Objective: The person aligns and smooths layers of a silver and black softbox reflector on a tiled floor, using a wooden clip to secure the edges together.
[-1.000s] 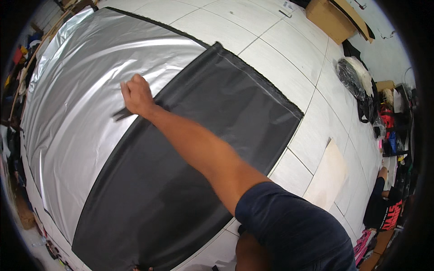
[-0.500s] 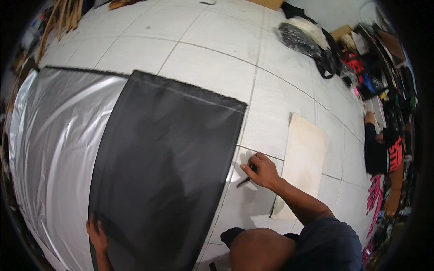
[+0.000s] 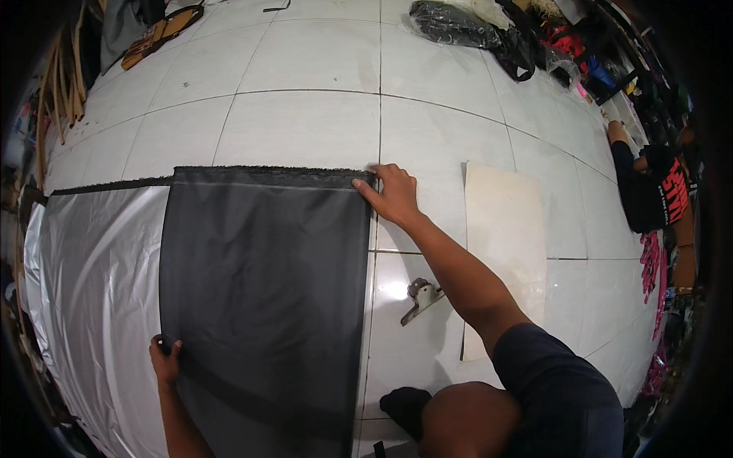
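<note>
Fabric (image 3: 267,290) long axis points away; right fingers (image 3: 392,177) clamp frayed far corner (image 3: 353,177), left fingers (image 3: 175,352): hold unclear.

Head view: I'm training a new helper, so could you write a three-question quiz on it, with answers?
1. What metal thing lies on the floor between the black cloth and the pale sheet?
2. True or false: the right hand touches the black cloth's far right corner.
3. What colour is the shiny cloth left of the black cloth? a) red b) silver c) green

Key: 1. A clip. 2. True. 3. b.
</note>
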Tool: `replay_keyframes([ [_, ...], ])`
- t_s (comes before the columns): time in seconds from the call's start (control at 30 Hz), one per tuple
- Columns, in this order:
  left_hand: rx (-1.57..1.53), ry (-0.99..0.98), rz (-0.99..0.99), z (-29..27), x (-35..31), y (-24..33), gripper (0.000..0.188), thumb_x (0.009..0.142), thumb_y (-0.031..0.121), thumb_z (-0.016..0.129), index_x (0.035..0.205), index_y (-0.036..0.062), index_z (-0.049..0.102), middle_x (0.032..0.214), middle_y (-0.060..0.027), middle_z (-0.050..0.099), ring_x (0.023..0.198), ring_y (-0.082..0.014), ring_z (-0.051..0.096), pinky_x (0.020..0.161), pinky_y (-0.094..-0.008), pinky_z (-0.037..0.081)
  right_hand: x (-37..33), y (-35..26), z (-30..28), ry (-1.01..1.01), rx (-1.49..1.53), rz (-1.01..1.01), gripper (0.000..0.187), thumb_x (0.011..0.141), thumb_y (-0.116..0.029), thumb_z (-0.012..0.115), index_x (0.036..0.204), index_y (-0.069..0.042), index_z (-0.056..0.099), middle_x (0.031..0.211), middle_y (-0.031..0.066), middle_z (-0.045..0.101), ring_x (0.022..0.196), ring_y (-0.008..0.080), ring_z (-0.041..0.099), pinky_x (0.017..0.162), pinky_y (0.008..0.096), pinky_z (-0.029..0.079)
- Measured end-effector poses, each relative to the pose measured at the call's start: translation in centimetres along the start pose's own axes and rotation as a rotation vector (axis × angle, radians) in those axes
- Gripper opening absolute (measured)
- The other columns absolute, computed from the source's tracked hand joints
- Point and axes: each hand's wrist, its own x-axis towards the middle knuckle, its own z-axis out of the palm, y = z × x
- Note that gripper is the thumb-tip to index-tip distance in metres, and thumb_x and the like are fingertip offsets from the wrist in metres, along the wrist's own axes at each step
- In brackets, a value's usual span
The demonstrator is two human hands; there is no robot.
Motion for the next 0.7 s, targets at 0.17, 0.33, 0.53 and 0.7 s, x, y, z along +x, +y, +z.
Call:
replay_keyframes([
  [0.17, -0.091, -0.101, -0.089, -1.9, -0.3, 1.9, 0.056, 0.076, 0.025, 0.077, 0.116, -0.0005, 0.048, 0.105, -0.0173, 0.054, 0.098, -0.0277, 0.054, 0.086, -0.0395, 0.044, 0.0, 0.0, 2.6, 0.106, 0.018, -0.038, 0.039, 0.084, -0.043, 0.063, 0.092, -0.005, 0.066, 0.089, 0.0100, 0.060, 0.090, 0.0279, 0.054, 0.084, 0.0411, 0.035],
  [0.33, -0.067, -0.116, -0.151, -2.5, 5.5, 2.1, 0.067, 0.079, 0.038, 0.073, 0.121, -0.0070, 0.047, 0.111, -0.0196, 0.055, 0.105, -0.0268, 0.054, 0.090, -0.0365, 0.043, 0.0, -0.8, 1.7, 0.133, 0.043, -0.048, 0.046, 0.081, -0.047, 0.066, 0.097, -0.004, 0.064, 0.095, 0.0094, 0.058, 0.096, 0.0265, 0.051, 0.088, 0.0405, 0.033],
  [0.53, -0.177, 0.022, 0.129, 1.3, 17.3, 19.0, 0.067, 0.087, 0.042, 0.062, 0.134, -0.0013, 0.043, 0.127, -0.0261, 0.050, 0.113, -0.0341, 0.052, 0.096, -0.0391, 0.040, 0.3, -0.1, 1.7, 0.080, 0.022, -0.103, 0.050, 0.078, -0.049, 0.068, 0.097, -0.003, 0.062, 0.100, 0.0097, 0.055, 0.100, 0.0265, 0.049, 0.090, 0.0403, 0.031],
  [0.7, -0.295, -0.054, 0.128, 3.7, 26.2, 24.5, 0.056, 0.092, 0.039, 0.056, 0.133, 0.0015, 0.045, 0.122, -0.0173, 0.055, 0.111, -0.0243, 0.052, 0.093, -0.0330, 0.041, 0.9, -0.1, 1.1, -0.023, 0.078, -0.097, 0.048, 0.079, -0.047, 0.068, 0.098, -0.003, 0.061, 0.103, 0.0087, 0.054, 0.103, 0.0251, 0.046, 0.091, 0.0396, 0.029],
])
